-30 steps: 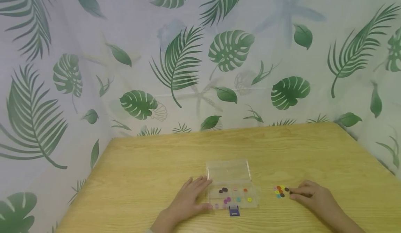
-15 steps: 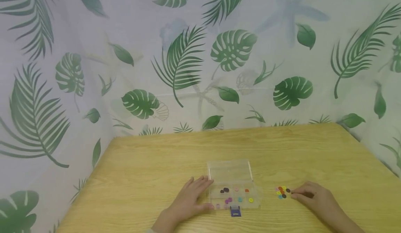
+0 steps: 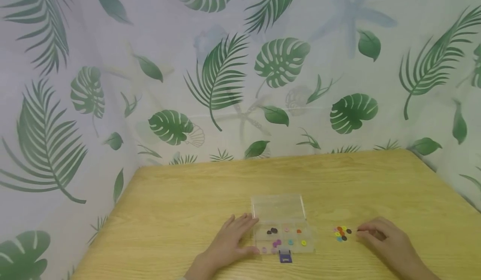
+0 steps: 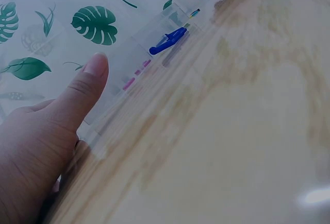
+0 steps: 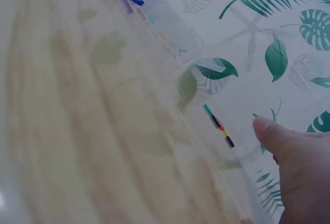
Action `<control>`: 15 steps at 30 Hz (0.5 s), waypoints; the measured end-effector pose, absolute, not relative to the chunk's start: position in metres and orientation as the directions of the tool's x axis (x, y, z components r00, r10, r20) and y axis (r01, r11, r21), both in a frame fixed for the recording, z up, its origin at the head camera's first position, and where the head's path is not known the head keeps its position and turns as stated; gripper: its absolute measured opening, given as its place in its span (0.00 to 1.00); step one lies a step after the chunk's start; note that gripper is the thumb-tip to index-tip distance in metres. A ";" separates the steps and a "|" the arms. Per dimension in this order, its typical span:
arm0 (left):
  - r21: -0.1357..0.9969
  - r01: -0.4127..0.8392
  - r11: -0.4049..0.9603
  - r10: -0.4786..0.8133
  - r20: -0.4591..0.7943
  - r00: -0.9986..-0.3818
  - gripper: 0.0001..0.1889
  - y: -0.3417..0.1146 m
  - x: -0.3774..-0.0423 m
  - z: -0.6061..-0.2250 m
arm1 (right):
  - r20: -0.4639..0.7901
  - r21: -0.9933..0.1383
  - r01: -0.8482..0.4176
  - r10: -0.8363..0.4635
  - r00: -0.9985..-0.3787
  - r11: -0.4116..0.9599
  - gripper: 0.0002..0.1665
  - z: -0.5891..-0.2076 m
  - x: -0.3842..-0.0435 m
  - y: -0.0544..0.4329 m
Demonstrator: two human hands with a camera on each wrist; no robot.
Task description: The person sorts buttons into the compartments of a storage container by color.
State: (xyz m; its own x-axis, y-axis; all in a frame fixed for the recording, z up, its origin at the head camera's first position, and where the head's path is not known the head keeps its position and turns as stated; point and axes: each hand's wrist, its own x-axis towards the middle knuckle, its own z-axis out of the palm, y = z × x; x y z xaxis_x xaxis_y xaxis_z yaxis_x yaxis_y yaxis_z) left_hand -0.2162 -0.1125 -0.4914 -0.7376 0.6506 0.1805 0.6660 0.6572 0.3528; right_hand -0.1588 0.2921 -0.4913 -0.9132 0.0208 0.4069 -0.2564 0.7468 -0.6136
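A clear plastic compartment box (image 3: 283,253) lies with its lid (image 3: 278,207) raised. Small round buttons in black, pink, purple, orange, blue and yellow sit in its compartments. My left hand (image 3: 231,240) rests against the box's left side with fingers stretched out and thumb near the front corner. To the right of the box lies a small pile of mixed buttons (image 3: 340,233). Just right of that pile, my right hand (image 3: 388,242) pinches a small dark button (image 3: 358,230) between thumb and forefinger; most of it is hidden by the fingertips.
A blue latch (image 3: 285,257) hangs at the box's front edge. The box and pile stand on a wood-grain table (image 3: 188,200). Behind it and at both sides hangs a leaf-patterned cloth (image 3: 233,79).
My right hand has drawn slightly right, away from the pile, with the dark button in its fingertips. The left hand keeps its place at the box. The head view has shifted slightly.
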 end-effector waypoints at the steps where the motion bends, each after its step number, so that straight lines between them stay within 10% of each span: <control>1: 0.351 0.665 0.659 0.650 0.179 -0.739 0.39 -0.112 -0.216 -0.492 | 0.444 -0.600 -0.289 0.010 -0.896 0.746 0.08 -0.492 -0.159 0.292; 15: 0.348 0.675 0.651 0.653 0.198 -0.731 0.40 -0.112 -0.216 -0.491 | 0.630 -0.500 -0.424 -0.018 -0.776 0.755 0.16 -0.490 -0.165 0.290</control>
